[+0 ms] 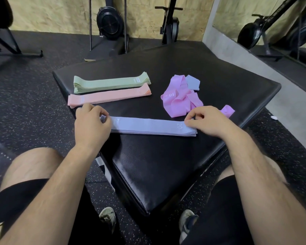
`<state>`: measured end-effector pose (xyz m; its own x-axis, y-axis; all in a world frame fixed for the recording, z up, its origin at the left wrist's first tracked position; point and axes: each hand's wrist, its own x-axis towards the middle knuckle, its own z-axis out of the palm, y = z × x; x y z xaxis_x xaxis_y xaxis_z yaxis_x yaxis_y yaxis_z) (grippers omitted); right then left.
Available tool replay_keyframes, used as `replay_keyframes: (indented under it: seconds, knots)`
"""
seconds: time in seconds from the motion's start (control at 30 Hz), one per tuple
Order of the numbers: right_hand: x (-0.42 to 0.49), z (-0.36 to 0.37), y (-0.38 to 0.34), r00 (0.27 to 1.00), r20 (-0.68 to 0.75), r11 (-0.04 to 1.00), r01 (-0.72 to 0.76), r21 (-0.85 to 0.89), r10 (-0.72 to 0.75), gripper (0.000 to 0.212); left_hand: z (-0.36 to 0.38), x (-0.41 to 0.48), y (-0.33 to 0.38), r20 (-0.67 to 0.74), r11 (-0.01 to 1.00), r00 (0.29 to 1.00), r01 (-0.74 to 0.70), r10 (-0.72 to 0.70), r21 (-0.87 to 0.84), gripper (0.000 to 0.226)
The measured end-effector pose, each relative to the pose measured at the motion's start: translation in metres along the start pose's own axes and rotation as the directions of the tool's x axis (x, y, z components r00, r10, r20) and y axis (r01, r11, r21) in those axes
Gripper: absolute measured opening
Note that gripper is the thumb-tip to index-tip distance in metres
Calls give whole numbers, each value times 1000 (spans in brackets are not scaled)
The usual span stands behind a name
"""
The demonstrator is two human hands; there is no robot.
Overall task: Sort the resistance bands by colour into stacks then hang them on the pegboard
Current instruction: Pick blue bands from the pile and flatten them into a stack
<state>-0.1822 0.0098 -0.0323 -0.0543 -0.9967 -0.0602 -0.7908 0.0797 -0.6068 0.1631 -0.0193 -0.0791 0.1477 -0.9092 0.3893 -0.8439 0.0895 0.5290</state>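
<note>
Left hand [92,123] and right hand [208,121] fingers pinch the blue stack's [148,126] ends near the bench edge [95,149]

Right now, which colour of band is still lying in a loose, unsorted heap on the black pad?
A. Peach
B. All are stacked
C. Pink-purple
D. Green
C: the pink-purple bands lie crumpled in a heap on the black pad, while the green stack and peach stack lie flat and both hands square the blue-grey stack.
</note>
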Motion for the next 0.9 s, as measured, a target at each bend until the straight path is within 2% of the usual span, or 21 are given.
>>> replay_keyframes:
  seconds: [0.13,0.3,0.47,0.7,0.9]
  knots:
    - [3,3,-8,993,-118,998,32,59,-25,13,9,1,28,-59,990,990,-131,128,-50,4]
    - [25,7,-9,962,-262,995,92,47,-77,16,53,11,90,77,953,961,-250,266,-170,9]
    - [60,4,7,919,-387,994,99,50,-72,25,107,38,155,209,901,884,-375,418,-217,21]
    - [103,-10,34,921,-381,995,-51,87,80,40,168,98,215,368,886,811,-456,455,-90,30]
    - [115,-12,46,928,-359,994,-81,69,100,33,210,134,244,429,863,795,-501,428,68,33]
